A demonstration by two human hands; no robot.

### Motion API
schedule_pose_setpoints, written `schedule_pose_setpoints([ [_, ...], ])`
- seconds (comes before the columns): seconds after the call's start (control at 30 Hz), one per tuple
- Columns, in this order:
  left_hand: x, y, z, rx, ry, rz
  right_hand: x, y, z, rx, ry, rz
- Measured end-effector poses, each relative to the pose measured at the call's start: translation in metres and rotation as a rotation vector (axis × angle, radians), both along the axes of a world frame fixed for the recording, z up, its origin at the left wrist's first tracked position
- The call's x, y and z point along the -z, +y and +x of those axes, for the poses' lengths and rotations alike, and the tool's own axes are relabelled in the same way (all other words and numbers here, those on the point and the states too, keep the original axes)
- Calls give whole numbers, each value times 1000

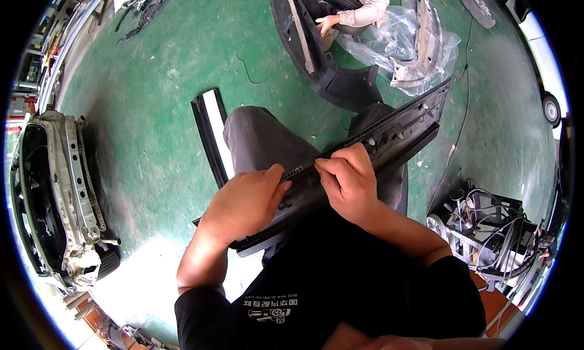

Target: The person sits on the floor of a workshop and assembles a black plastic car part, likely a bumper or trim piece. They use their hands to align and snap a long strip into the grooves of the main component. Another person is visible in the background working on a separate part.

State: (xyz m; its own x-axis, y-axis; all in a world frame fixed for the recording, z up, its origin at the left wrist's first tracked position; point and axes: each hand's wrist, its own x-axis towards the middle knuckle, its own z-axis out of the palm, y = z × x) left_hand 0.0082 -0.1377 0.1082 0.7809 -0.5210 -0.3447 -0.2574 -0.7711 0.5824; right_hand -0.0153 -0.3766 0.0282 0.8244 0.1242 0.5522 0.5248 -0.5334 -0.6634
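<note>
A long black plastic trim panel (pixel 389 140) lies slantwise across my lap, its far end up to the right. Along its upper edge runs a row of small teeth, and clips stand on its inner side. My left hand (pixel 246 204) is closed over the panel's left part, thumb and fingers pinching near the upper edge. Close to its right, my right hand (pixel 348 182) pinches the same edge near the middle with curled fingers. Whether a small piece sits between those fingertips is hidden.
A black-and-white strip (pixel 213 131) lies beside my left knee. Ahead, a person's hand (pixel 328 24) is near a dark curved bumper (pixel 350 85) and plastic sheeting (pixel 389 36). A stripped car body section (pixel 76 192) stands left; a cable-laden cart (pixel 486 228) stands right.
</note>
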Motion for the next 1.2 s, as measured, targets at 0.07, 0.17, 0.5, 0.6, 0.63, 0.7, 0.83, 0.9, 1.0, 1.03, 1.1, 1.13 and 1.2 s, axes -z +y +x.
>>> schedule_pose_setpoints([
  [0.07,1,0,0,4,1,6,-3,3,1,6,40,10],
  [0.17,4,1,1,14,-8,-6,-7,7,0,16,124,32],
  [0.5,7,-1,-2,7,-56,16,-11,22,-39,-173,339,66],
  [0.6,4,-2,3,19,-22,0,-24,13,-28,-175,357,166],
  [0.63,3,-2,3,19,-23,-7,-26,8,-26,-180,377,205],
  [0.7,4,-2,1,18,-31,-25,-22,-3,-24,-182,443,239],
  [0.83,5,0,0,11,-37,-45,-17,-17,-12,-86,447,243],
  [0.9,3,0,-1,13,-38,-44,-18,-22,-4,-98,378,191],
  [1.0,3,0,-1,19,-44,-42,-15,-17,-3,-62,325,184],
  [1.03,3,-1,-2,14,-43,-34,-16,-15,-4,-67,320,188],
  [1.1,2,-2,-4,10,-40,-20,-20,-11,-7,-75,309,196],
  [1.13,-1,-3,-3,11,-38,-14,-17,-12,-6,-98,299,221],
  [1.2,-3,-4,-2,8,-33,-6,-9,-14,-1,-144,281,269],
])
